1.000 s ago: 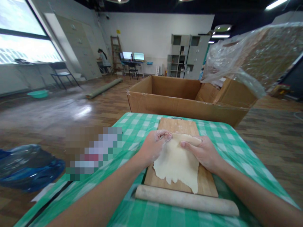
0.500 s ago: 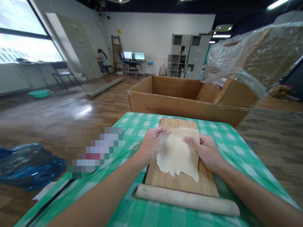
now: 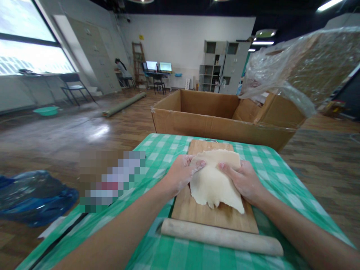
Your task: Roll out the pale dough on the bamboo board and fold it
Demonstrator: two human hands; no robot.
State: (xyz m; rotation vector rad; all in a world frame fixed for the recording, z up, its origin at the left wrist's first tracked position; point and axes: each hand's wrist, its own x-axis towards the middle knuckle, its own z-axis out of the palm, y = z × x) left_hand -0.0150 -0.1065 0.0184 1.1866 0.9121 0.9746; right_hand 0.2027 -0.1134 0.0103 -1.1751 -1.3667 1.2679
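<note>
A thin, pale sheet of dough [image 3: 215, 178] hangs partly lifted over a wooden cutting board [image 3: 208, 213] on the green checked tablecloth [image 3: 157, 153]. My left hand [image 3: 181, 174] pinches the sheet's left edge with floury fingers. My right hand [image 3: 243, 180] grips its right edge, thumb on top. The dough's ragged lower edge trails above the board. A wooden rolling pin [image 3: 222, 238] lies across the cloth just in front of the board.
An open cardboard box [image 3: 219, 116] stands right behind the table. Crinkled clear plastic [image 3: 298, 67] hangs at upper right. A blue bag [image 3: 33, 197] lies on the wooden floor at left. A person sits at a far desk [image 3: 121, 71].
Both hands have raised the dough off the board and drawn it away from me; its lower edge now hangs higher above the wood.
</note>
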